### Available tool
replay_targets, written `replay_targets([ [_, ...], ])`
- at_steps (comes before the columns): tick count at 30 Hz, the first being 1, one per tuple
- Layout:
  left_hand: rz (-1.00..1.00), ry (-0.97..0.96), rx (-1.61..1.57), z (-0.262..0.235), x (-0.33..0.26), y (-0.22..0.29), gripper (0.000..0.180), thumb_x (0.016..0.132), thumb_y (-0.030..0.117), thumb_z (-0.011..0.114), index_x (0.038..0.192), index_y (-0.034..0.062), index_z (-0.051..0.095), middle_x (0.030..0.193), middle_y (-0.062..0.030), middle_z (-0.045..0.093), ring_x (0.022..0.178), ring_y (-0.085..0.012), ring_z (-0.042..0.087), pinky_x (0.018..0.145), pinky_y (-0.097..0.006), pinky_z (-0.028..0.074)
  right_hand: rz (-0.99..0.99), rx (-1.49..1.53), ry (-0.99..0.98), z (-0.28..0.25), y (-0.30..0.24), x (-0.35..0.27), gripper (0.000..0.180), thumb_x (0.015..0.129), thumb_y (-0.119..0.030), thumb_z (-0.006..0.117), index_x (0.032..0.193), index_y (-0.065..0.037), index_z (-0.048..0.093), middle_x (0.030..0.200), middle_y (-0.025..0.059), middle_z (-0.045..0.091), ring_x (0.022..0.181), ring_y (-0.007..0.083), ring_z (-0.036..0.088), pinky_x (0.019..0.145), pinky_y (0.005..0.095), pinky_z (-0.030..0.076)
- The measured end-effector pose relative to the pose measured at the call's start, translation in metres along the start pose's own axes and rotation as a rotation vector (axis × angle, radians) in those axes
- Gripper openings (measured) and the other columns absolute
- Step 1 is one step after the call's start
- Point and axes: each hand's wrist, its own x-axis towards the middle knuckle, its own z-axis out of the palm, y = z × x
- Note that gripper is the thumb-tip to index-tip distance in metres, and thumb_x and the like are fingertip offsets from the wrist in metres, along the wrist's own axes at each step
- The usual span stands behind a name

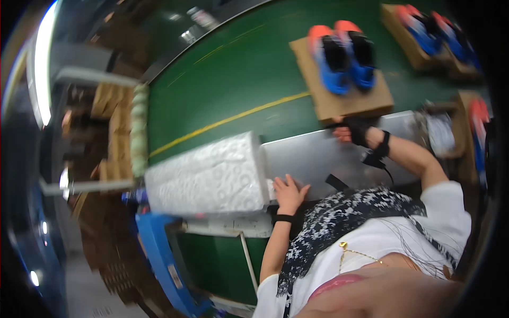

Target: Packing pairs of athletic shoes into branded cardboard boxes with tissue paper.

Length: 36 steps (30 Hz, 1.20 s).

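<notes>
My left hand (290,195) lies open with fingers spread on the right end of a stack of white patterned sheets (207,177), at the edge of a grey metal plate (302,155). A black band is round that wrist. Over the plate's far edge, my right hand (354,132) wears a black covering and a black wrist strap. Its bare fingertips are curled together and somewhat blurred; what they hold, if anything, I cannot make out. Just beyond it, a pair of orange, white and blue shoes (344,58) rests on a brown cardboard box (318,100).
A green belt (228,74) with a yellow line runs behind the plate. More shoes (424,32) on boxes stand at the far right. An open carton (450,127) is by my right elbow. A blue frame (164,259) and stacked brown cartons (114,122) are at left.
</notes>
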Motion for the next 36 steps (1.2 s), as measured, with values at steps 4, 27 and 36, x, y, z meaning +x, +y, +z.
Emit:
replay_targets([
  [4,0.047,-0.332,-0.312,-0.040,0.025,0.000,0.058,0.073,0.045,0.055,0.106,-0.0032,0.048,0.108,-0.0283,0.045,0.101,-0.0405,0.044,0.085,-0.042,0.037,-0.562,-0.632,-0.248,0.035,-0.037,-0.069,0.024,0.074,-0.026,0.060,0.080,-0.003,0.055,0.066,0.0062,0.056,0.059,0.0128,0.056,0.056,0.0248,0.045],
  [27,-0.071,0.387,-0.701,-0.029,0.027,-0.006,0.043,0.075,0.029,0.058,0.102,-0.0041,0.052,0.097,-0.0212,0.054,0.086,-0.0308,0.053,0.075,-0.036,0.043,-1.554,-1.500,0.215,-0.013,-0.082,-0.046,0.015,0.065,-0.010,0.055,0.074,-0.008,0.043,0.056,0.0183,0.047,0.055,0.0365,0.051,0.046,0.0401,0.040],
  [36,0.335,0.751,-0.443,-0.103,0.063,0.090,0.040,0.080,0.028,0.051,0.107,-0.0022,0.048,0.112,-0.0209,0.045,0.102,-0.0348,0.044,0.085,-0.046,0.034,-1.519,-1.916,-0.726,0.011,0.012,-0.085,0.013,0.060,-0.016,0.056,0.062,-0.007,0.046,0.052,0.0095,0.049,0.056,0.0249,0.055,0.044,0.0358,0.043],
])
